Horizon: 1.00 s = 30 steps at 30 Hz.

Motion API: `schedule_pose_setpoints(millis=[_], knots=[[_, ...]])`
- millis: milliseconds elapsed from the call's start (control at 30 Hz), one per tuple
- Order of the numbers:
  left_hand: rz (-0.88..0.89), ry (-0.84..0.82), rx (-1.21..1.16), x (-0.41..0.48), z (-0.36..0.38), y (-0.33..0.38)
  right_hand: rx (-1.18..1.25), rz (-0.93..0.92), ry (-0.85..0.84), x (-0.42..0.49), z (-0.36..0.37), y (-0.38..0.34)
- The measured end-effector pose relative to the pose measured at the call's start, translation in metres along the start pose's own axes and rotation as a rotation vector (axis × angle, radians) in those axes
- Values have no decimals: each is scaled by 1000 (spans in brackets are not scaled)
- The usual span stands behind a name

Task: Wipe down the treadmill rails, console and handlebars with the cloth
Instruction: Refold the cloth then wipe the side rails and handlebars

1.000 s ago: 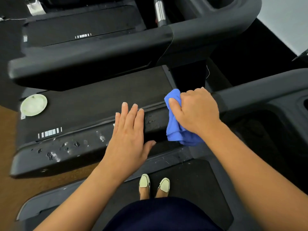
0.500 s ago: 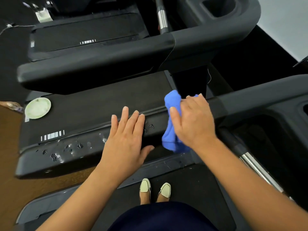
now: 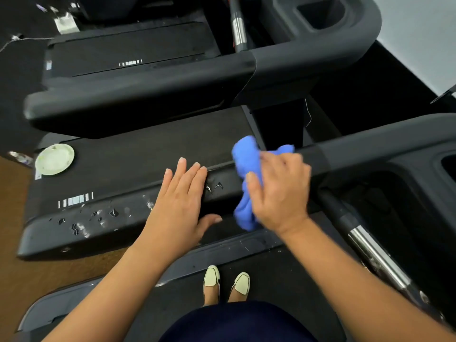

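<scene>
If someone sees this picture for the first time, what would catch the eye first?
The bright blue cloth, gripped in the right hand on the black rail at centre, stands out most. Beside it the left hand lies flat on the same rail, whose coating is flaking towards the left. A pale round disc sits on the deck beyond.

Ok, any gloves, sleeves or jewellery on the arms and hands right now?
No gloves on the left hand or right hand. Both forearms are bare to the frame edge: no sleeve, watch or bracelet. No rings show on the left; the right is too blurred to tell.
</scene>
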<state>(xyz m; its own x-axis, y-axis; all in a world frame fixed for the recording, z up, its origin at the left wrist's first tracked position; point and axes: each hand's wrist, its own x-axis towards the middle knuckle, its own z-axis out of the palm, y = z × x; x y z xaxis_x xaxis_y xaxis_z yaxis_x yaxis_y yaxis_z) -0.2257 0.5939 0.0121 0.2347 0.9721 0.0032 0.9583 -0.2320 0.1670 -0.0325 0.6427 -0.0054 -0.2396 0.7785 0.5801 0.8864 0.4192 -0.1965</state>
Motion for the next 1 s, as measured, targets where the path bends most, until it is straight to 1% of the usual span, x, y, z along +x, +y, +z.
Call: schedule_pose_setpoints(millis=[67, 133, 167, 200, 233, 300, 367, 400, 433, 500, 567, 600, 633, 667, 733, 800, 833, 900, 1000], knots=[[-6, 2, -59, 1, -1, 1, 66, -123, -48, -13, 7, -20], [-8, 9, -109, 0, -1, 0, 67, -250, -65, -16, 8, -13], [-11, 10, -109, 0, -1, 0, 54, -286, -62, -14, 7, -2], [-15, 6, -94, 0, 0, 0, 34, -285, -53, -13, 6, 10], [-21, 2, -75, 0, 0, 0, 15, -243, -45, -10, 3, 21], [-27, 7, -46, 0, 0, 0, -9, -86, -51, -4, -4, 31], [-25, 15, -36, 1, -1, 1, -16, 52, -51, 3, -5, 17], [-27, 12, -39, 0, -1, 1, -8, 79, -71, 6, -4, 6], [-29, 10, -45, 0, -1, 1, 5, 67, -98, 6, -2, -7], [-30, 11, -68, 0, -2, 1, 57, -42, -134, 3, 1, -20], [-25, 15, -88, 1, -3, 0, 74, -171, -152, 2, -1, -12], [-20, 17, -90, 1, -3, 0, 60, -206, -157, 3, -3, -2], [-17, 16, -87, 1, -4, 0, 36, -203, -155, 5, -5, 9], [-15, 14, -80, 1, -4, 0, 6, -151, -155, 9, -8, 18], [-15, 19, -67, 1, -4, 1, -47, 24, -146, 18, -13, 25], [-16, 14, -64, 1, -4, 1, -78, 158, -148, 22, -13, 12], [-17, 3, -65, 1, -3, 0, -70, 183, -165, 21, -11, 0], [-16, -4, -82, 1, -4, 0, -6, 130, -199, 13, -6, -26], [-2, 23, -131, 1, -5, 1, 85, -71, -238, -2, -3, -32]])
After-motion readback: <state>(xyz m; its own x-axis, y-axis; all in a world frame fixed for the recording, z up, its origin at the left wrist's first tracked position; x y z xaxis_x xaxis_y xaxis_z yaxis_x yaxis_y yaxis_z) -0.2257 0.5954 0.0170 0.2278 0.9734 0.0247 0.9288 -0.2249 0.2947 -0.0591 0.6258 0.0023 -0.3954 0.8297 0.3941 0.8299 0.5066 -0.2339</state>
